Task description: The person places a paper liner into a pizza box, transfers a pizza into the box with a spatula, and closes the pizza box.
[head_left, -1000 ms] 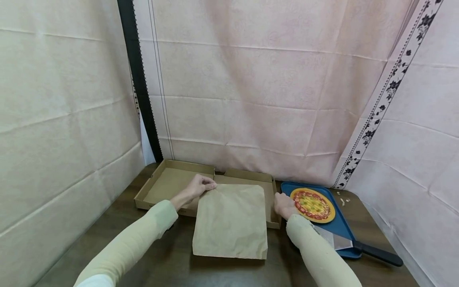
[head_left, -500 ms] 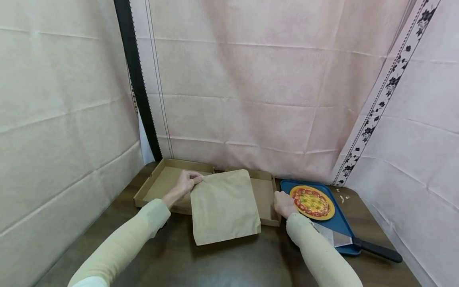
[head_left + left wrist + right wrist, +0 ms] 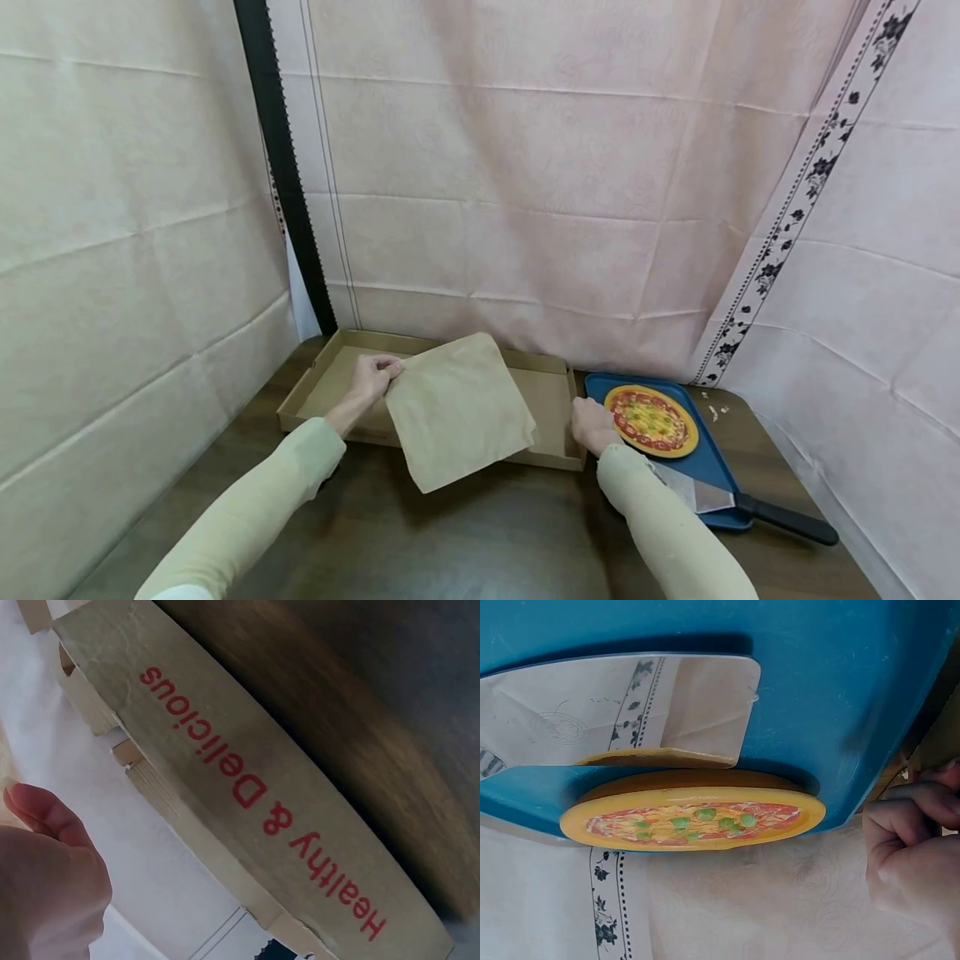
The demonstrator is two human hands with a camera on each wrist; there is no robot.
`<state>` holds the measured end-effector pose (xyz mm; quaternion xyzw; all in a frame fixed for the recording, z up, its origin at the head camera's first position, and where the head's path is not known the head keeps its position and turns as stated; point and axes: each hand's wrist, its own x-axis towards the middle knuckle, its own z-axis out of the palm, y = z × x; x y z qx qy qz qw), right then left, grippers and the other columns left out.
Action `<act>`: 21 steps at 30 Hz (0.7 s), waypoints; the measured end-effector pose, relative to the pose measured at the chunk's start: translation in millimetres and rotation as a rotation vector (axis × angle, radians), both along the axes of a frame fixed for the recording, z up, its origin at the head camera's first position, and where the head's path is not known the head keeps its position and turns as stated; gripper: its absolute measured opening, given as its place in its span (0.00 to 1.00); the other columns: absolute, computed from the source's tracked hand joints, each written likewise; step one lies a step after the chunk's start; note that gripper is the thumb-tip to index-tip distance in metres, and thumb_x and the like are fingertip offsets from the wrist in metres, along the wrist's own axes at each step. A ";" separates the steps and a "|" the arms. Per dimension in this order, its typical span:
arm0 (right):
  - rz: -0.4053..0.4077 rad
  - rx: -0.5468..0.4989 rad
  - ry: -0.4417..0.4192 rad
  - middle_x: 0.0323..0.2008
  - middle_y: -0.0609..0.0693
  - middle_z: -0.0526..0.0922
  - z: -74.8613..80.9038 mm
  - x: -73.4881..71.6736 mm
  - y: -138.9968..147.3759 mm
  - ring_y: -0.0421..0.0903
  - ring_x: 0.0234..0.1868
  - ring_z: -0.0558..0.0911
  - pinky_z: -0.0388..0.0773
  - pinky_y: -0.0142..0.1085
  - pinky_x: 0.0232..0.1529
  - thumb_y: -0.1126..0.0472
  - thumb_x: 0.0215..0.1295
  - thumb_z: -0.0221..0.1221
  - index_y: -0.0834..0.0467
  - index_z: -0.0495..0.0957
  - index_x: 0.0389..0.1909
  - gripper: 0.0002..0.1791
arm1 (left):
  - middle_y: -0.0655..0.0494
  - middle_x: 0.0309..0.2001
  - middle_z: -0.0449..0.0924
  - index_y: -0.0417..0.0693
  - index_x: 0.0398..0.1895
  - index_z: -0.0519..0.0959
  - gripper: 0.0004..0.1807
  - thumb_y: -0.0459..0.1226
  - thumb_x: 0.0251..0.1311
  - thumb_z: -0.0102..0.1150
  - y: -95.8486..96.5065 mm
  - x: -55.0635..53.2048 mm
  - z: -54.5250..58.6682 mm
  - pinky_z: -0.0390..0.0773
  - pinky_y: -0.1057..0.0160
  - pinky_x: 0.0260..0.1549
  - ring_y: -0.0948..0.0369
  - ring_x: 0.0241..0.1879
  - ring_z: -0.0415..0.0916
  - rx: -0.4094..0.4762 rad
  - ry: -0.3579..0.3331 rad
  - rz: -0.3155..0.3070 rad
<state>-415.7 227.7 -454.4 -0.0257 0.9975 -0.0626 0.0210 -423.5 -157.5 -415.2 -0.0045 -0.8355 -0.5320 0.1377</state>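
Between the two sleeves (image 3: pixel 255 496), the near middle of the surface (image 3: pixel 465 554) gives a hand open passage. The brown sheet (image 3: pixel 461 417), pinched at one corner by the left hand (image 3: pixel 369 379), blocks the way down into the middle of the cardboard box (image 3: pixel 546 404). The right hand (image 3: pixel 594 425) crowds the box's right rim; beside it, the pizza (image 3: pixel 651 421) and spatula (image 3: pixel 750 507) obstruct the blue tray (image 3: pixel 716 467).

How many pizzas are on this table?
1: the pizza lies on the blue tray, right of the box. The paper in the left hand hides part of the box, so anything behind it can't be seen.
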 end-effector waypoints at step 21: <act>0.002 0.011 0.026 0.18 0.54 0.75 -3.5 -1.4 1.2 0.48 0.19 0.74 0.70 0.37 0.19 0.68 0.65 0.55 0.61 0.78 0.23 0.10 | 0.36 0.45 0.84 0.33 0.42 0.84 0.12 0.34 0.64 0.59 -23.5 6.3 5.3 0.69 0.75 0.26 0.67 0.28 0.72 0.045 0.011 0.234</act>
